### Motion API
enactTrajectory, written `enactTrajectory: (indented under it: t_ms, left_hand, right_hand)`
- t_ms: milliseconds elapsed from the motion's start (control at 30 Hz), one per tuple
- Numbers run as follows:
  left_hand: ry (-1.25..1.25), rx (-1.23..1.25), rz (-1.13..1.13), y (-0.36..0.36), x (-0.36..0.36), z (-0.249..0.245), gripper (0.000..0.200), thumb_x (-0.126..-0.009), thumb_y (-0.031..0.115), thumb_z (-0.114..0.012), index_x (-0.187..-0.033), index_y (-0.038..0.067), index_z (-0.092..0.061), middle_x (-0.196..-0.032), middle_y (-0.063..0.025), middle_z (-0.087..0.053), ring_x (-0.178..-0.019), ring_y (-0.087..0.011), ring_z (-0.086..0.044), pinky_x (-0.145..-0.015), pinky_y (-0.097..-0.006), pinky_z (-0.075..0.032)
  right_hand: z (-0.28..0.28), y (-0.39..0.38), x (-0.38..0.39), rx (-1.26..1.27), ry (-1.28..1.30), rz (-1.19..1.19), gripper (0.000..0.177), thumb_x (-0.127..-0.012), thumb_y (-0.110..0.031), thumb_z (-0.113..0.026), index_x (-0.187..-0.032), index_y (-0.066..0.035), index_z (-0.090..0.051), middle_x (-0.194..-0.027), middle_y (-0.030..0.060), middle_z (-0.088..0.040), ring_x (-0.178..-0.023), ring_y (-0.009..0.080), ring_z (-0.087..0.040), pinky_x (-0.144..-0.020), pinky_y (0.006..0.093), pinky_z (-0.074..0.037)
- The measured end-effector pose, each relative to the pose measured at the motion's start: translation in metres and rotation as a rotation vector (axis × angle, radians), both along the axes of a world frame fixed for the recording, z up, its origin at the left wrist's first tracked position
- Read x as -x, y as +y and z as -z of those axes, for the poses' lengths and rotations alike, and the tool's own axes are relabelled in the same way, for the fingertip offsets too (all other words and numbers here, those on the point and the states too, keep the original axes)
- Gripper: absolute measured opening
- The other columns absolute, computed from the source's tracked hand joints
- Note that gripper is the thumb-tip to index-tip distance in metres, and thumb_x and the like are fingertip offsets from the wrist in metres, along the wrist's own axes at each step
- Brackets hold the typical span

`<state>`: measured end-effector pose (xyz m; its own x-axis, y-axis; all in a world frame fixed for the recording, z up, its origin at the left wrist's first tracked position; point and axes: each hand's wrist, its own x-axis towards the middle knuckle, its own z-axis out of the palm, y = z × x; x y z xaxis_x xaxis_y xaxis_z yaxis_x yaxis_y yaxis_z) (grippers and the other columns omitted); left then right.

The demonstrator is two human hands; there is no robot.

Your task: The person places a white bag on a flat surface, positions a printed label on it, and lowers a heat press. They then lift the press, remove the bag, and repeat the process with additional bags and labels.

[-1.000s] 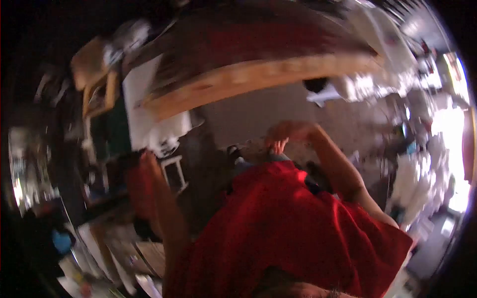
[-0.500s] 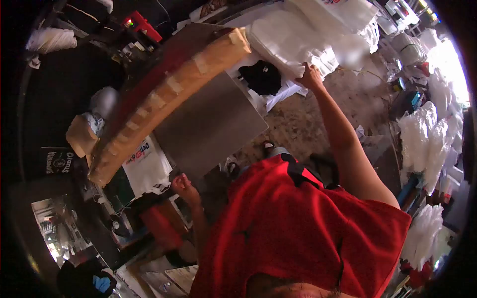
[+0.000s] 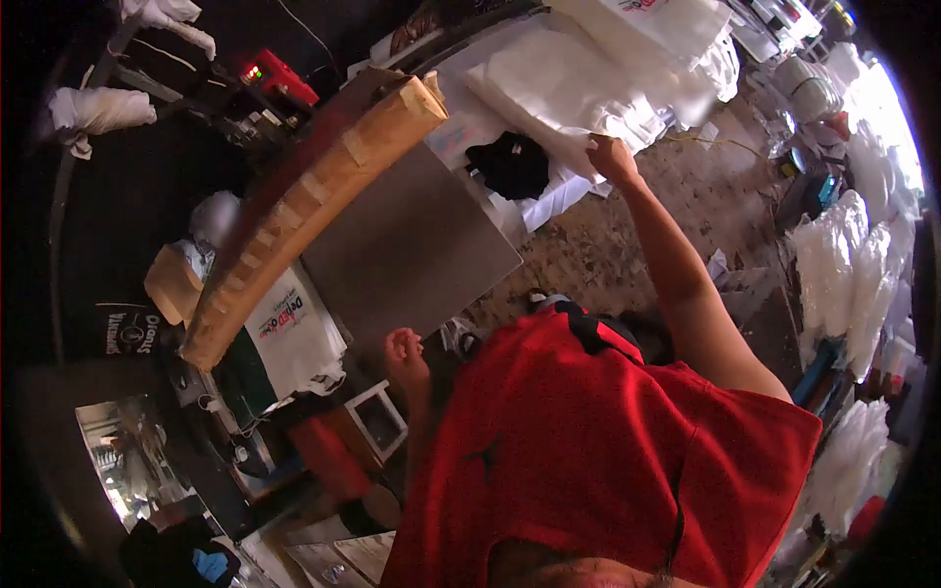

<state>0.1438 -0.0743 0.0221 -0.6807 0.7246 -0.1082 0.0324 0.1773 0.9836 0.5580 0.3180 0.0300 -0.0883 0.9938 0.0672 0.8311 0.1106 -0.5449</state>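
My right hand [image 3: 615,161] reaches out to the far right and pinches the near edge of a white cloth [image 3: 559,88], which looks like a shirt on a pile. A crumpled black cloth [image 3: 510,165] lies just left of that hand. My left hand [image 3: 405,355] hangs near the front corner of a flat grey board [image 3: 402,245], its fingers loosely curled and apart, with nothing in them. Above the board's left side runs a long beam wrapped in brown paper and tape [image 3: 314,211].
White printed shirts [image 3: 289,333] are stacked left of the board. A red box with lit indicators [image 3: 281,78] stands at the back left. Clear plastic bundles [image 3: 833,279] line the right side. The stained floor [image 3: 676,211] has scraps on it.
My right hand has closed on the white cloth's edge and drawn it a little towards me. My left hand has moved right, closer to my body. The view has shifted slightly.
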Motion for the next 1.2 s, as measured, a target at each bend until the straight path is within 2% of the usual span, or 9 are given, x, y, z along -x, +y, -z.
enactTrajectory:
  t_ms: [167, 300, 433, 533, 600, 733, 933, 1033, 1200]
  left_hand:
    - [-0.010, 0.041, 0.210, 0.029, -0.012, -0.012, 0.014, -0.099, 0.014, -0.059, -0.106, 0.003, -0.058, -0.090, -0.0047, -0.062, -0.076, -0.0118, -0.057, -0.071, -0.0263, -0.047]
    - [0.023, -0.025, 0.362, 0.036, -0.012, -0.018, 0.013, -0.100, 0.015, -0.058, -0.104, 0.003, -0.059, -0.090, -0.0043, -0.063, -0.077, -0.0114, -0.058, -0.071, -0.0262, -0.048]
    - [0.040, -0.004, 0.422, 0.026, -0.011, -0.027, 0.013, -0.100, 0.016, -0.058, -0.102, 0.003, -0.060, -0.086, -0.0038, -0.063, -0.077, -0.0105, -0.058, -0.071, -0.0262, -0.048]
    - [-0.003, 0.028, 0.497, 0.022, -0.015, -0.017, 0.012, -0.100, 0.015, -0.059, -0.100, 0.003, -0.061, -0.085, -0.0034, -0.064, -0.075, -0.0090, -0.056, -0.069, -0.0249, -0.047]
    - [-0.069, 0.016, 0.547, 0.031, -0.026, -0.015, 0.012, -0.099, 0.013, -0.060, -0.099, 0.002, -0.062, -0.085, -0.0035, -0.064, -0.073, -0.0080, -0.055, -0.066, -0.0236, -0.046]
    - [-0.184, -0.026, 1.113, 0.093, -0.072, -0.062, 0.043, -0.102, 0.044, -0.052, -0.110, 0.003, -0.063, -0.095, -0.0053, -0.066, -0.086, -0.0126, -0.059, -0.081, -0.0286, -0.048]
    - [-1.276, -0.099, 0.883, 0.150, -0.159, -0.110, 0.058, -0.098, 0.054, -0.055, -0.128, 0.004, -0.058, -0.118, -0.0092, -0.063, -0.105, -0.0195, -0.060, -0.095, -0.0342, -0.047]
    - [-0.922, -0.068, 0.758, 0.175, -0.152, -0.073, 0.054, -0.098, 0.041, -0.061, -0.135, 0.002, -0.051, -0.125, -0.0116, -0.062, -0.114, -0.0214, -0.059, -0.096, -0.0353, -0.047]
    - [-0.182, -0.115, 0.582, 0.170, -0.094, -0.091, 0.037, -0.097, 0.025, -0.064, -0.121, -0.003, -0.061, -0.110, -0.0091, -0.067, -0.099, -0.0185, -0.061, -0.088, -0.0335, -0.048]
  right_hand:
    - [0.055, 0.050, -0.035, -0.134, -0.329, -0.140, 0.023, -0.081, -0.013, -0.054, -0.091, -0.003, -0.071, -0.091, 0.0242, -0.070, -0.088, 0.0418, -0.068, -0.082, 0.0508, -0.054]
    - [0.049, 0.063, -0.047, -0.229, -0.268, -0.074, 0.021, -0.081, -0.014, -0.055, -0.090, -0.003, -0.070, -0.095, 0.0230, -0.070, -0.085, 0.0429, -0.068, -0.078, 0.0513, -0.055]
    - [-0.039, 0.082, -0.081, -0.500, -0.599, -0.105, 0.019, -0.088, -0.019, -0.055, -0.090, -0.007, -0.070, -0.095, 0.0149, -0.071, -0.083, 0.0342, -0.070, -0.069, 0.0433, -0.056]
    - [-0.139, 0.049, -0.093, -0.103, 0.411, -0.080, 0.033, -0.094, -0.030, -0.066, -0.117, -0.006, -0.068, -0.099, 0.0110, -0.072, -0.077, 0.0204, -0.068, -0.073, 0.0356, -0.055]
    - [-0.216, -0.016, -0.069, 0.076, 1.073, -0.010, 0.048, -0.095, -0.025, -0.067, -0.131, 0.005, -0.055, -0.110, 0.0092, -0.069, -0.093, 0.0174, -0.068, -0.083, 0.0339, -0.055]
    - [-0.245, -0.089, -0.085, 0.030, 1.335, -0.141, 0.040, -0.097, -0.023, -0.060, -0.128, 0.001, -0.058, -0.114, 0.0088, -0.068, -0.099, 0.0174, -0.067, -0.088, 0.0329, -0.054]
    - [-0.166, -0.199, -0.092, 0.264, 1.495, 0.062, 0.040, -0.097, -0.029, -0.056, -0.126, -0.001, -0.059, -0.110, 0.0112, -0.070, -0.095, 0.0201, -0.070, -0.086, 0.0353, -0.056]
    - [-0.106, -0.236, -0.092, 0.384, 1.696, 0.291, 0.048, -0.101, -0.039, -0.049, -0.129, 0.000, -0.057, -0.117, 0.0138, -0.068, -0.101, 0.0240, -0.069, -0.090, 0.0386, -0.054]
    - [-0.037, -0.300, -0.027, 0.438, 2.003, 0.190, 0.057, -0.098, -0.044, -0.053, -0.133, 0.001, -0.055, -0.127, 0.0123, -0.064, -0.110, 0.0290, -0.065, -0.097, 0.0420, -0.050]
